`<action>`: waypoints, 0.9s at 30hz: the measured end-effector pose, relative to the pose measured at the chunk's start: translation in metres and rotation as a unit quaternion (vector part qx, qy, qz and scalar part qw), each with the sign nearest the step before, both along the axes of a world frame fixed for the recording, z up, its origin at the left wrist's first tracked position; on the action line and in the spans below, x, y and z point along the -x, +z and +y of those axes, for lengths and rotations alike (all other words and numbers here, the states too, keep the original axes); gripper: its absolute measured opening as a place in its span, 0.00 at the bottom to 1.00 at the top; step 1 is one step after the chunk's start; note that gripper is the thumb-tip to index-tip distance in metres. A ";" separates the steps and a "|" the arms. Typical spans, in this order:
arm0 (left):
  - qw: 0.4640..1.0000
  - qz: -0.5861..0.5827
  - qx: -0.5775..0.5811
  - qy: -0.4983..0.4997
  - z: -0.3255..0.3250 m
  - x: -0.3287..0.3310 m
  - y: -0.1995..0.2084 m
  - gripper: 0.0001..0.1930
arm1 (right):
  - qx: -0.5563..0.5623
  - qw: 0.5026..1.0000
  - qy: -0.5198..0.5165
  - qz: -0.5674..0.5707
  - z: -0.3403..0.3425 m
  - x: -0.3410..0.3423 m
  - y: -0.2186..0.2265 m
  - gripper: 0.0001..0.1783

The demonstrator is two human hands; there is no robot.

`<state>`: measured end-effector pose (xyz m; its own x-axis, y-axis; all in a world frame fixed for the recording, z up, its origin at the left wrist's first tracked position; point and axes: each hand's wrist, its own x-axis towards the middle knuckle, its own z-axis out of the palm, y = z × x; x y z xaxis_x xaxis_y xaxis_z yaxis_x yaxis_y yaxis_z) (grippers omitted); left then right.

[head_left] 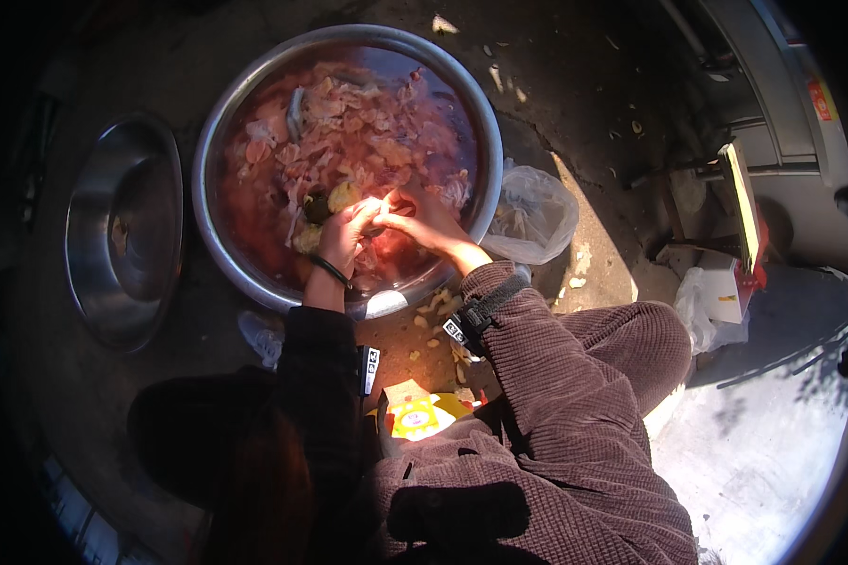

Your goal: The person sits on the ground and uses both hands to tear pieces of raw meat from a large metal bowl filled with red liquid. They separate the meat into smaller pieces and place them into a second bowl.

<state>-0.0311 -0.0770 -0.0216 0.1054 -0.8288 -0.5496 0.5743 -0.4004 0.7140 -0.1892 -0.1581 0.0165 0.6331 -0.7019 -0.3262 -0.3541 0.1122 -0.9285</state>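
A large round metal basin [208,160] holds reddish water and a heap of pink and whitish raw meat or innards [377,127]. Over its near side, my left hand [341,235] and my right hand [426,220] meet with bent fingers pressed together. Whatever they grip between them is hidden by the fingers and glare. Beside my left hand lie a yellow lump [345,196] and a dark green roundish piece [317,207]. A grey strip [295,115] rests on the heap farther back.
An oval metal basin [127,273] with a small scrap inside stands at left. A clear plastic bag [537,212] touches the round basin's right side. Pale yellow scraps [435,303] litter the floor near my knees. Farther right are a wooden stool-like object [742,207] and another plastic bag [702,311].
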 end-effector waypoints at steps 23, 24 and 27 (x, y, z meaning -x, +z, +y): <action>0.968 0.195 0.152 0.041 0.005 -0.005 0.037 0.12 | 0.143 0.989 0.003 0.042 0.000 -0.006 0.038 0.14; 0.979 0.164 0.108 0.052 0.005 -0.006 0.039 0.12 | 0.123 0.992 0.004 0.031 0.001 -0.007 0.042 0.14; 0.996 -0.013 0.086 0.021 0.007 -0.007 0.045 0.13 | 0.082 0.997 0.000 -0.006 0.002 -0.006 0.055 0.15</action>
<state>-0.0244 -0.0699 0.0231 0.1547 -0.9046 -0.3973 0.5687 -0.2473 0.7845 -0.1836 -0.1557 0.0713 0.6357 -0.7455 -0.2002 -0.3432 -0.0407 -0.9384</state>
